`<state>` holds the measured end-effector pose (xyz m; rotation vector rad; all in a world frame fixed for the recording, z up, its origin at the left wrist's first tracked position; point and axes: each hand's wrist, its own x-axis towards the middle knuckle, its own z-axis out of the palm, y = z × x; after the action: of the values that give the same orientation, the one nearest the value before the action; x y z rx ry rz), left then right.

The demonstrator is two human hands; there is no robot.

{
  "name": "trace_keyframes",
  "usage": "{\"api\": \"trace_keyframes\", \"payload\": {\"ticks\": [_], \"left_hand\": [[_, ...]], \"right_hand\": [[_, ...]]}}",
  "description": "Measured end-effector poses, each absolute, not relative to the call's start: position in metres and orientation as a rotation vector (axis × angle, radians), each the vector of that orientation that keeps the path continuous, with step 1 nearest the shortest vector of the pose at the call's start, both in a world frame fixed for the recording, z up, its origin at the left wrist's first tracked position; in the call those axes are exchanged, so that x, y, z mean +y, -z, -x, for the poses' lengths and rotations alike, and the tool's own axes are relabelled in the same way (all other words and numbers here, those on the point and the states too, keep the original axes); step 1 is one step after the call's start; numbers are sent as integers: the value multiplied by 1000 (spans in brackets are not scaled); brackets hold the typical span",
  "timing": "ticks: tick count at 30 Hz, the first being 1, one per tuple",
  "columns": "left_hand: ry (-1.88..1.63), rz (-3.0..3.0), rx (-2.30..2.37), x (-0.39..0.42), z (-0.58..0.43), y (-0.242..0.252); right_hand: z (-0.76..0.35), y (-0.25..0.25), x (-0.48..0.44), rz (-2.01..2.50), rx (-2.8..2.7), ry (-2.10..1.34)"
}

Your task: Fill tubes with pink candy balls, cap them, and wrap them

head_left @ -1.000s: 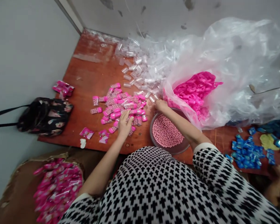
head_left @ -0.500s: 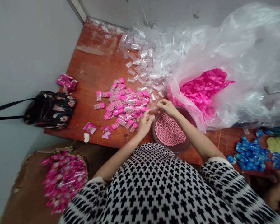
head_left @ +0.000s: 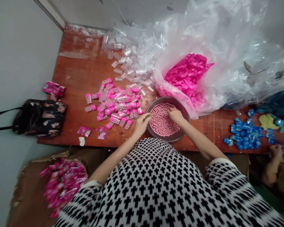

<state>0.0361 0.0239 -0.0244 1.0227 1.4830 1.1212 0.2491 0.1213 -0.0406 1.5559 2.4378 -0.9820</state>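
Apparently partway along. Can count as done the capped tubes, filled and heaped on the table to the left of the bowl. Must count as left the clear tubes, seemingly bare and uncapped, in a broad spread beyond the bowl and to its left; likewise the loose caps, pink, in the bag beyond the bowl and to its right.

Inside the bowl, plenty of beads. Over the beads, near the middle of the bowl, the right hand, bunched narrow, with its tips partly hidden; cannot tell whether pinching any. At the bowl's left rim, the left hand, half curled; cannot tell whether holding a clear tube or nothing.

Hard to count the capped tubes, for overlap, or the far clear tubes, for glare. Cannot see into the depth of the bag. Well to the right of the bowl, blue packets; farther right, another person's hand, too blurred to read. Low to the left of the bowl, pink packets, partly hidden by a sleeve.
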Motion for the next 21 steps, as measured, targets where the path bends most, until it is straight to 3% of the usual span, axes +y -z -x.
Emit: {"api": "trace_keyframes", "payload": {"ticks": [8,13,18,21], "left_hand": [[-1090,-983,1726,0,-6,38],[-989,-1170,1574,11,-30,33],[-903,-1284,1435,31,-61,21],[-922,-1211,1384,39,-68,19]], "right_hand": [[-206,87,79,-1488,2424,1471],[-223,69,71,-1556,2400,1837],[-232,41,66,-1610,2083,2565],[-242,22,68,-1666,2186,2491]]}}
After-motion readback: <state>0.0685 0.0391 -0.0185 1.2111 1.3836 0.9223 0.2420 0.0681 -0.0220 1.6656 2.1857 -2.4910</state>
